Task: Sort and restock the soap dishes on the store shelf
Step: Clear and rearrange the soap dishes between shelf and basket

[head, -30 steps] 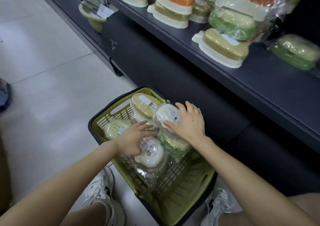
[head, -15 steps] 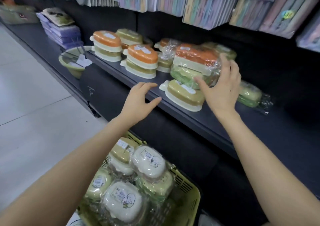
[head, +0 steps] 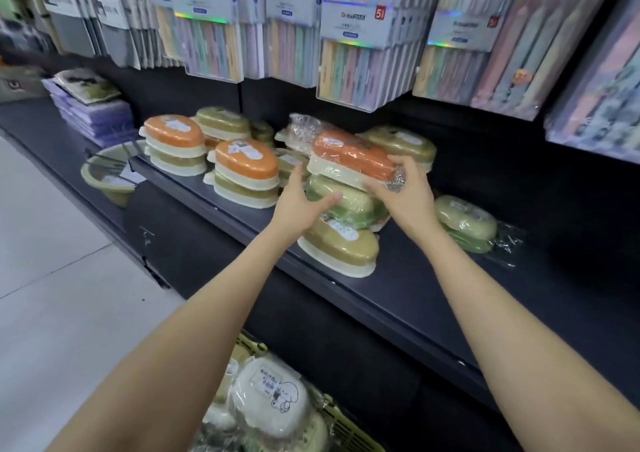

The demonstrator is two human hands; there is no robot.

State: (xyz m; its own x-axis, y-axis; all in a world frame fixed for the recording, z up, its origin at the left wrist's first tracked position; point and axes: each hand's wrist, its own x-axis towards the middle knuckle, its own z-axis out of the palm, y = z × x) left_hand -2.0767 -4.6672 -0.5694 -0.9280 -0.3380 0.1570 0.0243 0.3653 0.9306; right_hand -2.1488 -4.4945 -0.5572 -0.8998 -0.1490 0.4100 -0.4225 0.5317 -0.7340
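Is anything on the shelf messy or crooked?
Yes. The wrapped bundle in the middle, orange dish on top, sits tilted while the left hand and right hand hold it, unlike the neat stacks beside it. A wrapped green pair lies alone to the right, its plastic crumpled.

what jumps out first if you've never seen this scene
The left hand and right hand grip a plastic-wrapped pack of soap dishes, orange on top, at the middle of the shelf. Left of it stand orange-lidded stacks. A basket of white dishes sits at the bottom edge.
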